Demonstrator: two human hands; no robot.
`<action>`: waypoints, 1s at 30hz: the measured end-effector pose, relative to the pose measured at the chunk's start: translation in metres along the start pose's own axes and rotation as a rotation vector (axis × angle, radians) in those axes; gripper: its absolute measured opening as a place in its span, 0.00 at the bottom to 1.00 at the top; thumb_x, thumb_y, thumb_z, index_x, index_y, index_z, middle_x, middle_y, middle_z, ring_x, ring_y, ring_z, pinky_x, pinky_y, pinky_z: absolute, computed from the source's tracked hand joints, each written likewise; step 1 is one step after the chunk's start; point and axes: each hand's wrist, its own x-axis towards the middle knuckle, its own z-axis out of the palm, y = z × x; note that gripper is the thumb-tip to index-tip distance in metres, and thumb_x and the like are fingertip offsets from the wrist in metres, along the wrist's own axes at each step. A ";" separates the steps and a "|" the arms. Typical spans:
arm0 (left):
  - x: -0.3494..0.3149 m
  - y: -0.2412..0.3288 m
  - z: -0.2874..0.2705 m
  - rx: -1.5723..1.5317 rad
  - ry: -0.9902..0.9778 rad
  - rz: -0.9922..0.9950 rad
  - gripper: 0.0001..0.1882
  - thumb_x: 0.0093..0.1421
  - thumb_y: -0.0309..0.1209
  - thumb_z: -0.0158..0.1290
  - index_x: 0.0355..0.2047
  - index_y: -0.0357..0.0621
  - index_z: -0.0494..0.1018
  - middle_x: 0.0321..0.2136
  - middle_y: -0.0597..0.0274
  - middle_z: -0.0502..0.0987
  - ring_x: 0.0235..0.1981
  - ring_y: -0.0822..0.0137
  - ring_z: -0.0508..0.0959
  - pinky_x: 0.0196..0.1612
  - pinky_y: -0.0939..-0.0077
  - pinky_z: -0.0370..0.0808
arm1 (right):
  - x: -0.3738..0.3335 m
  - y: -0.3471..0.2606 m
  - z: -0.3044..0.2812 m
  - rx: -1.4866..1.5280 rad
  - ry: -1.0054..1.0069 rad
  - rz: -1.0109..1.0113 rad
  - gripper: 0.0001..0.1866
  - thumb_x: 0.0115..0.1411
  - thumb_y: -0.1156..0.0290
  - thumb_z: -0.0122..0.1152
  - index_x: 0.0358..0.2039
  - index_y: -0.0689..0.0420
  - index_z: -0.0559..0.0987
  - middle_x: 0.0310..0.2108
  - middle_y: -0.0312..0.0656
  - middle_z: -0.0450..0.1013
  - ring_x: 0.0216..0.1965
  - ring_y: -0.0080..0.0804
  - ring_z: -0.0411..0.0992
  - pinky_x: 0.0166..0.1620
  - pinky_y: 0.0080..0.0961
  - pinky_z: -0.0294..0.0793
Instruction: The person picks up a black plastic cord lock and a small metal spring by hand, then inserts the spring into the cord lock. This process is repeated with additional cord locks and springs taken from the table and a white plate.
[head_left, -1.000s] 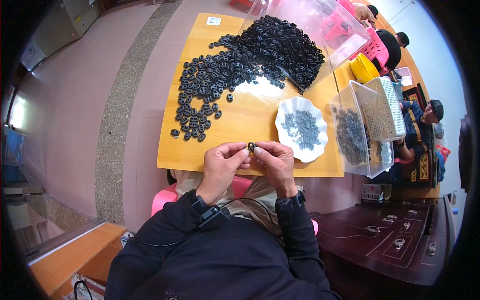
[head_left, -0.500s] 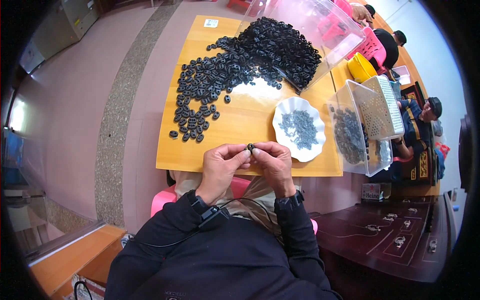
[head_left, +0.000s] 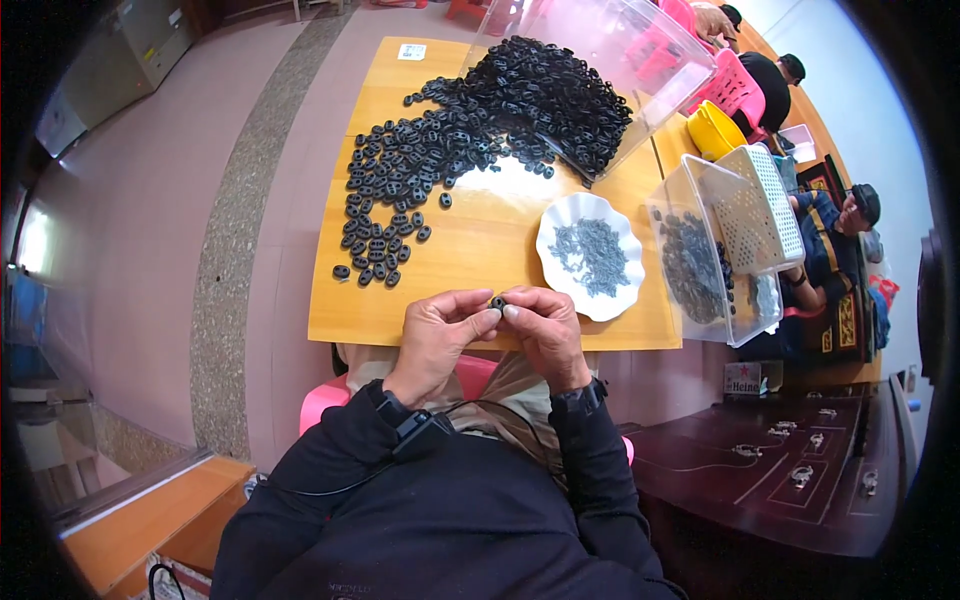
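Note:
At the table's near edge, a small black oval two-hole piece (head_left: 498,303) is pinched between the fingertips of both my hands. My left hand (head_left: 436,338) grips it from the left with thumb and forefinger. From the right, my right hand (head_left: 546,330) presses on it the same way; whether a second small part is in those fingertips is hidden. Similar black oval pieces (head_left: 385,165) lie spread across the table's left half, running back to a large heap (head_left: 550,95). Right of my hands stands a white scalloped plate (head_left: 550,262) bearing many tiny grey pieces (head_left: 592,255).
The heap spills from a clear plastic bin (head_left: 660,50) tipped on the wooden table (head_left: 460,245). A clear box (head_left: 745,320) with dark pieces, a white perforated basket (head_left: 765,215) and a yellow bowl (head_left: 714,132) stand at the right. Another person (head_left: 830,240) sits beyond them.
The black piece has tilted a little between my fingertips as my fingers shifted slightly. Table and plate sit slightly further left in the picture.

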 end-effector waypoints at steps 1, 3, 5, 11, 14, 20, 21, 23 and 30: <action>0.000 0.000 0.000 0.012 -0.015 0.007 0.12 0.56 0.22 0.58 0.42 0.32 0.75 0.31 0.58 0.80 0.29 0.73 0.79 0.35 0.82 0.79 | 0.000 0.000 0.000 0.011 -0.009 -0.005 0.08 0.56 0.84 0.57 0.37 0.67 0.79 0.38 0.46 0.76 0.37 0.31 0.76 0.43 0.25 0.77; -0.001 -0.002 -0.001 0.025 -0.033 0.017 0.12 0.57 0.22 0.58 0.42 0.32 0.75 0.31 0.58 0.80 0.29 0.73 0.79 0.35 0.82 0.79 | 0.000 0.001 -0.002 0.034 -0.043 0.006 0.08 0.57 0.84 0.57 0.37 0.67 0.79 0.38 0.46 0.75 0.37 0.31 0.76 0.43 0.26 0.77; -0.001 -0.003 -0.001 0.037 -0.050 0.029 0.12 0.57 0.22 0.58 0.42 0.32 0.75 0.32 0.58 0.80 0.29 0.73 0.79 0.36 0.82 0.79 | 0.000 0.001 -0.003 0.057 -0.079 0.017 0.08 0.57 0.83 0.56 0.37 0.67 0.78 0.37 0.46 0.75 0.37 0.32 0.76 0.43 0.27 0.78; 0.001 -0.002 0.001 0.121 -0.059 0.120 0.11 0.57 0.23 0.58 0.41 0.32 0.76 0.32 0.59 0.80 0.29 0.74 0.78 0.35 0.82 0.78 | -0.001 0.002 -0.001 0.055 -0.099 0.049 0.08 0.59 0.80 0.56 0.39 0.67 0.77 0.37 0.45 0.75 0.37 0.32 0.76 0.42 0.27 0.78; 0.004 0.001 -0.001 0.053 -0.057 0.077 0.11 0.58 0.24 0.57 0.41 0.33 0.76 0.32 0.60 0.80 0.29 0.75 0.78 0.36 0.83 0.78 | 0.000 0.005 0.004 -0.016 0.008 0.041 0.09 0.60 0.79 0.56 0.41 0.67 0.77 0.37 0.44 0.75 0.36 0.28 0.75 0.42 0.25 0.77; 0.001 0.008 -0.002 0.041 -0.037 -0.065 0.10 0.60 0.26 0.55 0.40 0.34 0.76 0.32 0.60 0.79 0.29 0.74 0.78 0.37 0.81 0.79 | 0.000 -0.007 0.013 -0.389 -0.048 -0.155 0.11 0.58 0.79 0.59 0.42 0.68 0.76 0.35 0.41 0.76 0.36 0.24 0.75 0.41 0.20 0.76; 0.001 0.009 -0.002 0.010 -0.035 -0.045 0.08 0.60 0.25 0.55 0.39 0.34 0.76 0.31 0.60 0.79 0.29 0.74 0.78 0.37 0.81 0.79 | -0.002 -0.010 0.019 -0.522 -0.060 -0.236 0.13 0.57 0.79 0.60 0.43 0.67 0.76 0.35 0.41 0.75 0.36 0.25 0.75 0.41 0.20 0.77; 0.000 0.008 -0.001 -0.021 -0.041 -0.027 0.07 0.60 0.25 0.54 0.38 0.34 0.76 0.31 0.60 0.79 0.30 0.74 0.78 0.37 0.80 0.79 | -0.002 -0.006 0.021 -0.725 -0.059 -0.413 0.17 0.51 0.80 0.65 0.43 0.65 0.76 0.33 0.44 0.75 0.35 0.31 0.76 0.37 0.23 0.77; 0.002 0.001 -0.006 0.010 -0.084 -0.031 0.05 0.59 0.23 0.54 0.34 0.33 0.75 0.31 0.60 0.79 0.31 0.74 0.78 0.37 0.82 0.78 | -0.004 -0.014 0.026 -1.137 -0.014 -0.635 0.14 0.46 0.81 0.65 0.35 0.62 0.77 0.32 0.48 0.75 0.32 0.43 0.76 0.34 0.29 0.77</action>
